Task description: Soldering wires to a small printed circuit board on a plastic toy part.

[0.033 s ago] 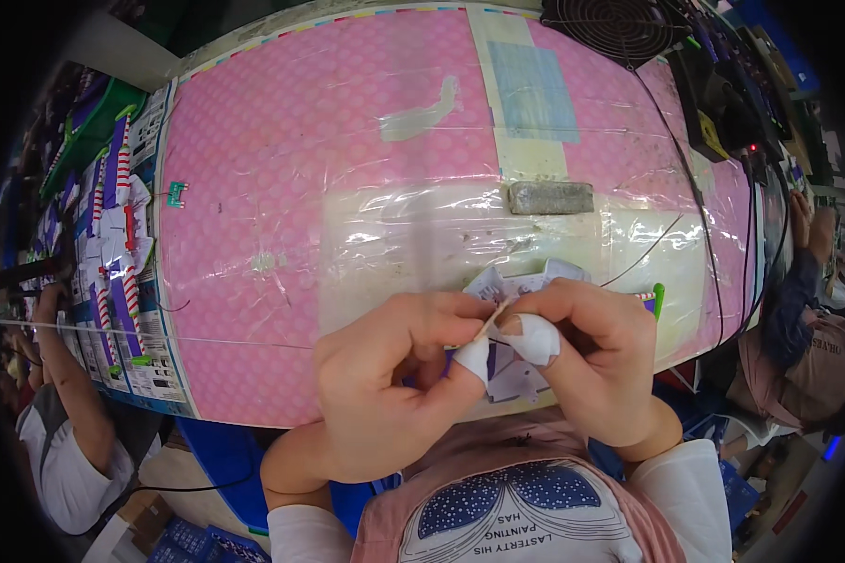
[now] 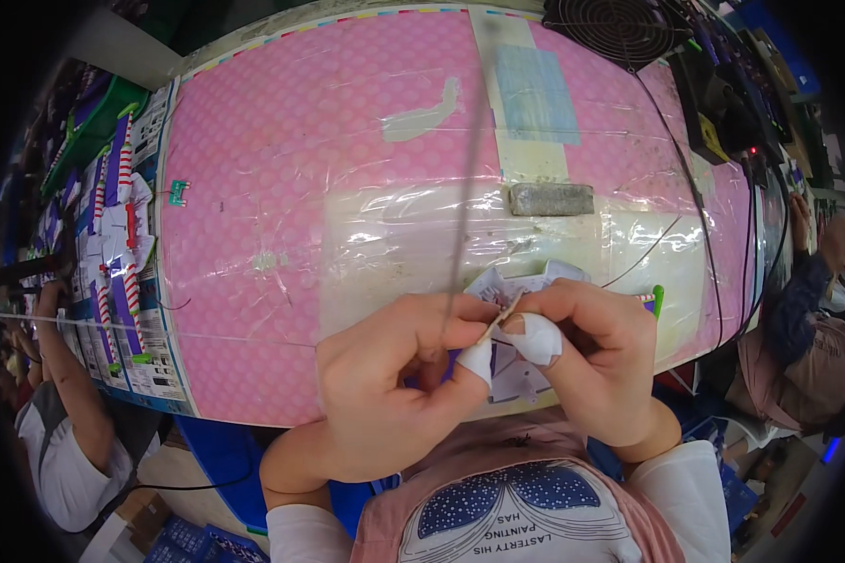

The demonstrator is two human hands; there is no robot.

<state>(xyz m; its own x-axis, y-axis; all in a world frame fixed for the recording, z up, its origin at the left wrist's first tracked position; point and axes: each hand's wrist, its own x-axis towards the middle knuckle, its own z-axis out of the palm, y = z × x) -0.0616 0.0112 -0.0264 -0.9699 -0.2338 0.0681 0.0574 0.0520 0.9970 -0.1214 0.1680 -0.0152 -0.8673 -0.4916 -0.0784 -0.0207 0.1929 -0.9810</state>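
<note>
My left hand (image 2: 394,375) and my right hand (image 2: 591,352) meet at the near edge of the table, fingers pinched together. Between the fingertips is a small, thin tan strip (image 2: 499,322), gripped from both sides. White tape is wrapped around both thumbs. Below the hands lies a white plastic part (image 2: 521,380) with raised details, partly covered by my fingers; a bit of purple shows behind my left fingers. A green-tipped piece (image 2: 659,302) sticks out beyond my right hand.
A grey metal block (image 2: 551,199) lies past my hands. A fan (image 2: 615,28) stands far right, with black cables (image 2: 690,178) along that side. Striped purple-and-white assemblies (image 2: 117,244) and a small green circuit board (image 2: 177,193) sit left. Other people work on both sides.
My hands stay almost still, still pinching the strip. A blurred thin dark strand crossing the view shows farther right and darker than before.
</note>
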